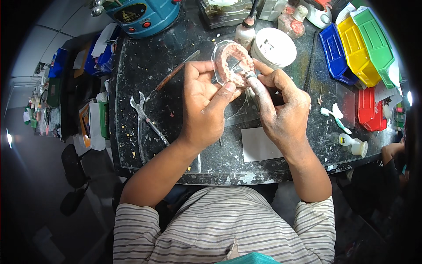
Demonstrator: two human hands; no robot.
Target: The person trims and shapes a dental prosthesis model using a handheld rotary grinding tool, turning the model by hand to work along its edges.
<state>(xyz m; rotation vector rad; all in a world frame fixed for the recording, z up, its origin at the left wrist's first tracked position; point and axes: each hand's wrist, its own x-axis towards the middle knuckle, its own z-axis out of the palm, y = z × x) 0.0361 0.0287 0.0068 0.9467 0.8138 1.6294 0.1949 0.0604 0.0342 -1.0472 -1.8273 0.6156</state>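
Above the bench, a pinkish horseshoe-shaped dental model (224,66) with a row of teeth is held up, a clear plastic sheet or tray (215,57) showing around its outer edge. My left hand (204,99) grips its left and near side, thumb on top and fingers underneath. My right hand (283,99) is closed at the model's right side, its dusty thumb pressed against the rim and the index finger bent beside it. Some right fingertips are hidden, and a small grey spot at the thumb tip is too small to identify.
Pliers (149,119) and a long brown-handled tool (176,72) lie left. Beyond the hands stand a white tub (275,46), a bottle (244,35) and a blue machine (149,17). Coloured bins (358,48), a toothbrush (336,118) and white paper (260,145) are on the bench.
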